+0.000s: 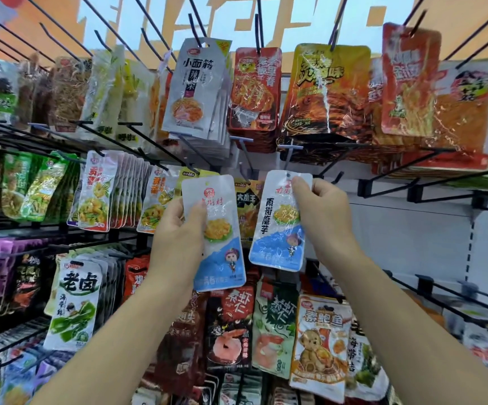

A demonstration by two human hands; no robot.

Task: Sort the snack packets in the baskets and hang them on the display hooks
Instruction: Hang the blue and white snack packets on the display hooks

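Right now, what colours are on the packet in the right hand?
The packet is white above, blue below, with a yellow food picture; head view.

Single head-worn wide-angle view, facing forward and slightly upward, close to the hook rack (429, 182), arm's reach.

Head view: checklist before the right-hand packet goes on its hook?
1. Right hand pinches the right white-and-blue packet near its top: ok.
2. That packet's hang hole is uncovered by fingers: ok.
3. Hole lined up with the tip of the hook above it: cannot tell.
4. Left hand grips the left white-and-blue packet, apart from the right one: ok.
5. Both packets show the same design, so they likely share a hook: ok.
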